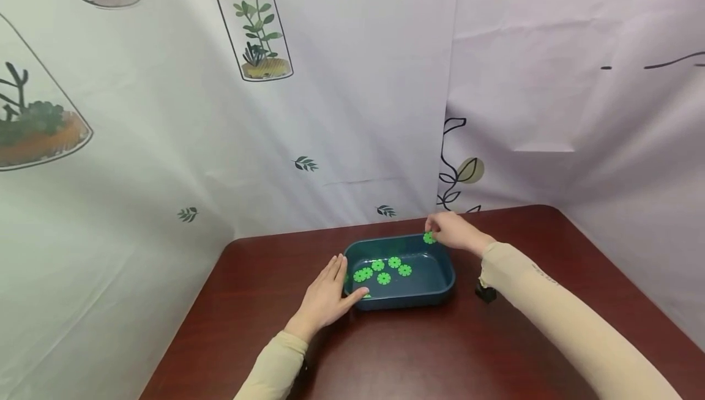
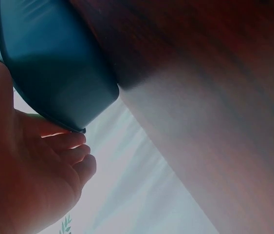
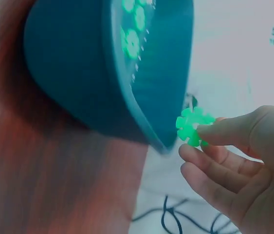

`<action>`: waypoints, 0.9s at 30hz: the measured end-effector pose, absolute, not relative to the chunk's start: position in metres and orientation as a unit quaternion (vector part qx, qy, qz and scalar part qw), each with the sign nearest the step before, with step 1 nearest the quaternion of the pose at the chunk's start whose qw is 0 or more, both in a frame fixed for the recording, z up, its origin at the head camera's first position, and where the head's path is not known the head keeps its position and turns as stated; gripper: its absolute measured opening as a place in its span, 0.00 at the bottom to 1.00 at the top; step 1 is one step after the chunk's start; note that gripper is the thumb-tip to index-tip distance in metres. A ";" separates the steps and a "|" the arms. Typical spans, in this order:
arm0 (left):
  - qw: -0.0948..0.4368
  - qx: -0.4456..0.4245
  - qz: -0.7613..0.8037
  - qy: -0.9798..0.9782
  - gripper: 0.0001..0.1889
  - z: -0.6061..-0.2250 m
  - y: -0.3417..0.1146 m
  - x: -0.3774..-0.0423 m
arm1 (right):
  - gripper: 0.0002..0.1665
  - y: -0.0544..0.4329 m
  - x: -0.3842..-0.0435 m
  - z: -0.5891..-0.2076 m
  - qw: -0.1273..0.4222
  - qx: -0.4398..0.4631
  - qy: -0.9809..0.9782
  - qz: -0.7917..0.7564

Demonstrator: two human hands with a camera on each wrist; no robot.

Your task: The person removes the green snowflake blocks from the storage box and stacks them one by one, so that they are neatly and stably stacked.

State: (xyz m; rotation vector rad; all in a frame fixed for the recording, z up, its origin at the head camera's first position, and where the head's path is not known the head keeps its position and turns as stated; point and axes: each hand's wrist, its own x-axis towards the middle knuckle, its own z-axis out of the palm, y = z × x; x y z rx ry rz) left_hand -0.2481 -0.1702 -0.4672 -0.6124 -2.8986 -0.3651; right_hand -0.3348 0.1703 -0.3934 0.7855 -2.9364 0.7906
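A dark teal rectangular basin [image 1: 407,303] stands on the table in the head view, with several green notched plastic discs [image 1: 384,278] lying on its floor, mostly toward its left half. My right hand [image 1: 453,230] is at the basin's back right corner and pinches one green notched disc [image 3: 190,127] between thumb and index finger, close to the rim. My left hand [image 1: 324,296] rests on the left rim, its fingers extended and its thumb spread over the front left corner. In the left wrist view, those fingers [image 2: 71,141] touch the rim from outside.
The reddish-brown tabletop [image 1: 418,357] surrounds the basin. Behind it and at both sides hangs white cloth [image 1: 352,112] printed with plants. A small black object [image 1: 486,292] shows beneath my right wrist.
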 end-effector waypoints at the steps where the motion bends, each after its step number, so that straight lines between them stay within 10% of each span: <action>1: 0.077 -0.204 -0.123 -0.968 0.53 -0.467 -0.170 -0.248 | 0.09 0.175 -0.335 -0.391 0.003 0.245 -0.936 0.254; 27: 0.069 -0.198 -0.105 -0.972 0.56 -0.467 -0.171 -0.249 | 0.13 0.285 -0.329 -0.401 0.023 0.102 -0.926 0.364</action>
